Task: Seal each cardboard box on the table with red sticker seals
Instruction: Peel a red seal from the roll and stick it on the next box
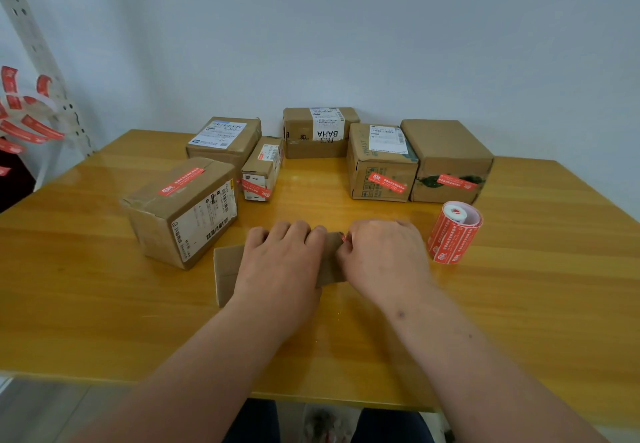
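Bright, even light; soft sheen on the glossy tabletop (519, 304), faint shadows, wide-angle bending at the edges.

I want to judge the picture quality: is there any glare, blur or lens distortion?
Head view: soft glare on the glossy table near the boxes; wide-angle bending shows in the curved table edges and leaning shelf post; both hands, left hand and right hand, look slightly soft; shadows faint.
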Motion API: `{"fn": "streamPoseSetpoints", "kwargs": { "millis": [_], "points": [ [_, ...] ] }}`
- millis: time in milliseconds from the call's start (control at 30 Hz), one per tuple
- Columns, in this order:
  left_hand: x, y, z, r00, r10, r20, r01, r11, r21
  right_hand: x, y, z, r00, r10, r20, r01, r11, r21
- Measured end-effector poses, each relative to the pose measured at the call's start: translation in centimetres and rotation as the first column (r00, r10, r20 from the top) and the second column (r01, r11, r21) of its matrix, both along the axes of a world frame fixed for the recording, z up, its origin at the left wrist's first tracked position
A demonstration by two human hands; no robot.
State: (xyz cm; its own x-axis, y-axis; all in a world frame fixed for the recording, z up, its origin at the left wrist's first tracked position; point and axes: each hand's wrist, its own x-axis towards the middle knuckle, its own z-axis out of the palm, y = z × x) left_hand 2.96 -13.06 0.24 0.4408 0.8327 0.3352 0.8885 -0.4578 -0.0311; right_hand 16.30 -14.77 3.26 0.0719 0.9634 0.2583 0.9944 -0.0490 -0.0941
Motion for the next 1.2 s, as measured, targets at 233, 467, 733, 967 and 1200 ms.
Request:
{"fn": "streamPoseSetpoints", "kwargs": {
  "millis": [233,467,733,967,1200],
  "points": [
    [-0.2,0.2,0.1,0.996,0.012,0.092,-0.008,0.999,-0.047,1.2,0.4,-0.2,0.864,-0.067,-0.499,0.037,0.997,-0.069],
    [0.0,0.2,0.0,0.991,0.029,0.132,-0.021,0.998,-0.06,1.0,0.3,-0.6,0.774,-0.06,-0.631,0.036,0.998,-0.05],
    [-0.4,0.4,-0.2,0.983,0.03,0.183,-0.018,0.998,-0.067,1.0,0.4,-0.1,0.83,-0.047,-0.556,0.036,0.999,-0.03],
    [-0.7,0.5,-0.2,0.974,0.03,0.226,-0.016,0.998,-0.064,1.3,0.7,0.5,0.728,-0.044,-0.684,0.019,0.999,-0.044],
    [-1.1,0.8,-0.2,0.952,0.035,0.304,-0.014,0.997,-0.071,1.6,0.8,0.9,0.621,-0.044,-0.783,0.042,0.999,-0.024]
  ]
}}
